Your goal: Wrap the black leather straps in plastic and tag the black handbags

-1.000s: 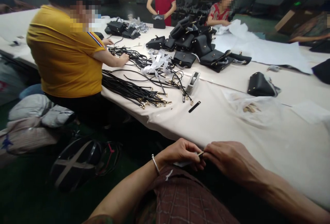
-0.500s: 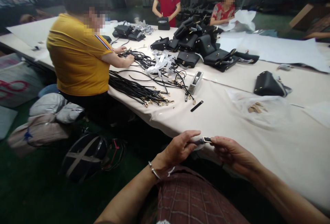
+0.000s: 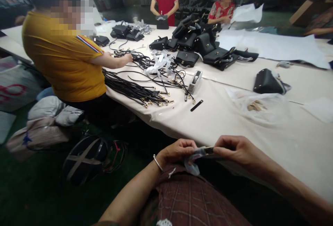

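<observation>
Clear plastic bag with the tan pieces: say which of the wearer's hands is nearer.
Right. The right hand is on the wearer's side of the plastic bag, to its left; the left hand is farther left. Neither touches it.

The left hand (image 3: 179, 149) is kept curled, fingers folded inward; just across from its grip, the right hand (image 3: 238, 151) is held with fingertips pinched together. Behind these grips, the left forearm (image 3: 130, 194) and right forearm (image 3: 291, 184) are angled inward
</observation>
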The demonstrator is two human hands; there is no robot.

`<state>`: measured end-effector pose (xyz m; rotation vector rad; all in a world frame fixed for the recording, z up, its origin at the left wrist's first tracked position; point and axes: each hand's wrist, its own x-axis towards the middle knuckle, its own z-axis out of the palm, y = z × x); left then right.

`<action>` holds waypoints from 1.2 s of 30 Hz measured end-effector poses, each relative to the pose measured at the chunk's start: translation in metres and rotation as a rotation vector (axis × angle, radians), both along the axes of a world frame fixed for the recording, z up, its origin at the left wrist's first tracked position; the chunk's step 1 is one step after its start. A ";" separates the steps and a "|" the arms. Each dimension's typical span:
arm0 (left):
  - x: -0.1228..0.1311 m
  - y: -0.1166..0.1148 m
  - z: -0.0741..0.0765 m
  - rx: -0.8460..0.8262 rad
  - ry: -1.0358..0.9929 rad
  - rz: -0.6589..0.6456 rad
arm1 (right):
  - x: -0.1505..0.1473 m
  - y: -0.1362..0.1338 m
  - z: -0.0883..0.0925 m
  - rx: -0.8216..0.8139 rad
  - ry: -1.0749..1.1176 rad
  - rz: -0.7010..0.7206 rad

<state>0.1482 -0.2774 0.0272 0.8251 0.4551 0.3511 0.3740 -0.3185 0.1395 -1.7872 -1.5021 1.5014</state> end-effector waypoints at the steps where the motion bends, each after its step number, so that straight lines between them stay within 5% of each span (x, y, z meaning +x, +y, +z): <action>1: 0.001 0.000 -0.001 -0.016 -0.009 0.008 | 0.001 0.001 0.004 0.065 -0.086 0.051; 5: 0.007 -0.001 0.004 0.051 0.077 0.104 | 0.001 0.004 0.006 0.129 -0.262 0.099; 9: 0.011 -0.002 0.018 0.452 0.223 0.377 | 0.000 0.006 -0.011 -0.036 -0.133 -0.010; 12: 0.011 -0.001 0.023 0.684 0.249 0.412 | -0.003 0.004 -0.022 -0.072 -0.061 -0.041; 18: 0.007 0.003 0.028 0.525 0.325 0.189 | -0.009 -0.001 -0.018 0.415 -0.352 0.282; 25: -0.011 0.013 0.015 0.336 0.287 0.109 | 0.026 0.003 -0.006 0.032 -0.272 0.245; 30: 0.006 0.015 0.025 0.400 0.258 0.022 | -0.003 0.007 0.000 0.083 -0.357 0.322; 36: 0.013 0.024 0.029 0.443 0.142 0.220 | -0.022 0.016 -0.003 0.069 -0.229 0.271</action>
